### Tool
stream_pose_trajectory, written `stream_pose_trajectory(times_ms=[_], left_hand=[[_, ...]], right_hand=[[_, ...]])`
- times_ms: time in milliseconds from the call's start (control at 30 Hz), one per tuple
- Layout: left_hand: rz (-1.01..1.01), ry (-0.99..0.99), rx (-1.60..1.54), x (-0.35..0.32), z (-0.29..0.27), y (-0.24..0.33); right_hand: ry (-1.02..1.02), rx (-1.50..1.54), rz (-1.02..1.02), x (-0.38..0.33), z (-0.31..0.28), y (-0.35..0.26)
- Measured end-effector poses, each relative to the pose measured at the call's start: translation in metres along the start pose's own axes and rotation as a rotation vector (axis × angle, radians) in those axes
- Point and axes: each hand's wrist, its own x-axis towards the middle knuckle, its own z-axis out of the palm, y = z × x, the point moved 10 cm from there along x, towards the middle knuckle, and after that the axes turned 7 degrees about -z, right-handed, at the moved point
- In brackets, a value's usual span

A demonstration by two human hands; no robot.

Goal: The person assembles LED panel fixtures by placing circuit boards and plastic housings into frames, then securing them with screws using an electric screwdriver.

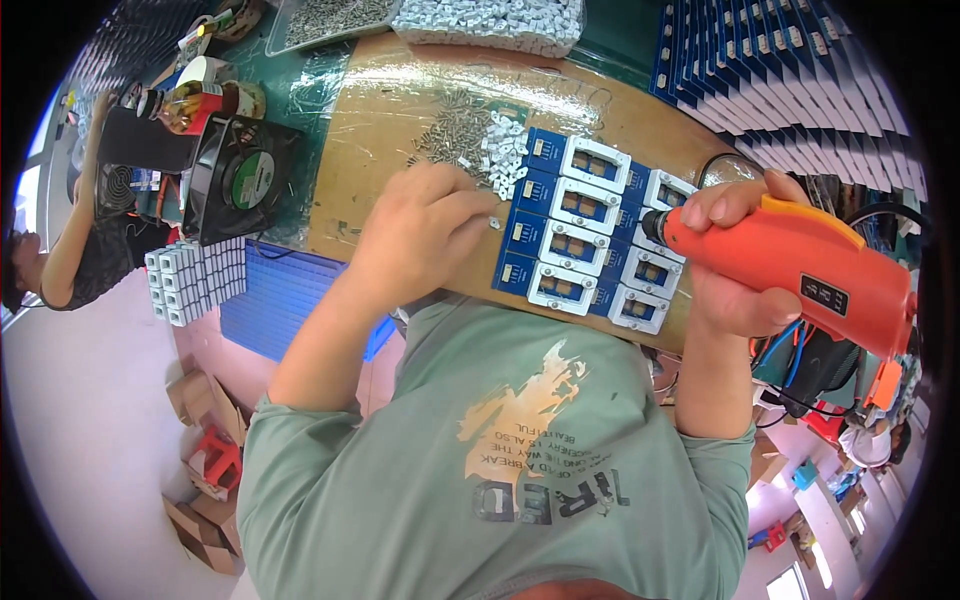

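Item: orange plastic electric screwdriver gripped whole in our right hand, long axis pointing left at blue-and-white terminal boards; our left hand, nearer, pinches a small white clip.

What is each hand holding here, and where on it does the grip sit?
The right hand wraps the orange electric screwdriver around the front of its body, near the tip. The left hand pinches a small screw at its fingertips.

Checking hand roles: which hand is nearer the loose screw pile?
Left. The left hand lies just below the screw pile; the right hand is far to its right, holding the orange screwdriver.
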Motion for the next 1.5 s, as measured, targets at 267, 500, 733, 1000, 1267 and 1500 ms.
stream_pose_trajectory(times_ms=[267, 500, 733, 1000, 1267, 1500], left_hand=[[-0.068, 0.122, 0.100, -0.010, 0.000, -0.006], [-0.052, 0.231, 0.164, -0.021, 0.004, -0.003], [-0.113, 0.111, -0.047, -0.019, 0.011, -0.001], [-0.056, 0.124, -0.038, -0.021, 0.014, -0.003], [0.077, 0.101, 0.076, -0.018, 0.016, 0.011], [0.179, 0.119, 0.109, -0.019, 0.017, 0.016]], right_hand=[[0.009, -0.033, 0.025, -0.002, 0.001, 0.003], [0.022, -0.056, 0.061, -0.004, 0.003, 0.006], [0.000, -0.018, 0.065, -0.004, 0.003, 0.006], [-0.014, -0.015, 0.065, -0.004, 0.002, 0.008], [-0.043, 0.020, 0.031, -0.002, 0.005, 0.007], [-0.008, -0.030, 0.104, -0.001, 0.003, 0.006]])
